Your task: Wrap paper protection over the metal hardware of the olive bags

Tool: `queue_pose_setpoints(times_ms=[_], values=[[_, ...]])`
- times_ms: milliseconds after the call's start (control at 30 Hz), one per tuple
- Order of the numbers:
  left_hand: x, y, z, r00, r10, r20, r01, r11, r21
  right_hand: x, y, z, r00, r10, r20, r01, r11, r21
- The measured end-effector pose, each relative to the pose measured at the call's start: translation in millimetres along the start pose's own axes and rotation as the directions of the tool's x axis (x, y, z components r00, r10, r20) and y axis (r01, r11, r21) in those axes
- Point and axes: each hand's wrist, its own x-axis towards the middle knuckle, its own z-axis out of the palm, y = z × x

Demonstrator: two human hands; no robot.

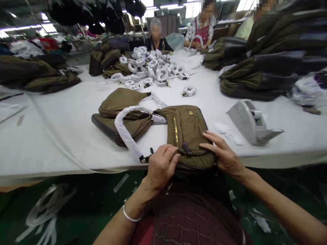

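Note:
An olive-green shoulder bag (pixel 187 131) with a gold zipper lies at the near edge of the white table (pixel 56 136). Its strap (pixel 125 131) is wrapped in white foam. My left hand (pixel 161 165) is closed on the bag's near left corner, close to the strap clasp. My right hand (pixel 223 154) rests on the bag's near right side with fingers stretched out over the fabric. A second olive bag (pixel 120 112) lies just behind and to the left, under the wrapped strap.
A grey tape dispenser (pixel 249 120) stands to the right. A heap of white wrapped rolls (pixel 150 66) sits mid-table. Stacks of olive bags (pixel 265 64) fill the right side, more (pixel 38 76) lie left. Three people sit at the far end.

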Motion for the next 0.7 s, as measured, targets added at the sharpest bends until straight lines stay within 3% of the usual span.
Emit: queue_pose_setpoints(times_ms=[100,200,400,467,567,700], values=[[6,0,18.7,0.974,-0.182,0.134,0.178,0.983,0.043,-4,-6,-2,0.996,0.042,-0.079,-0.04,0.999,0.029],[10,4,27.3,0.959,-0.251,0.128,0.241,0.966,0.09,-4,-7,-6,0.993,0.069,-0.099,-0.065,0.997,0.048],[16,6,30.6,0.99,-0.024,0.139,-0.003,0.982,0.191,-2,-11,-15,0.995,0.051,-0.082,-0.04,0.99,0.133],[13,5,30.9,0.99,0.046,0.132,-0.074,0.975,0.211,-1,-8,-22,0.991,0.094,-0.095,-0.083,0.99,0.118],[4,4,29.7,0.987,0.09,0.135,-0.12,0.964,0.236,-5,9,-41,0.95,0.248,-0.188,-0.255,0.967,-0.014],[-9,6,32.1,0.988,0.067,0.139,-0.105,0.953,0.286,-13,48,-73,0.843,0.451,-0.292,-0.518,0.826,-0.221]])
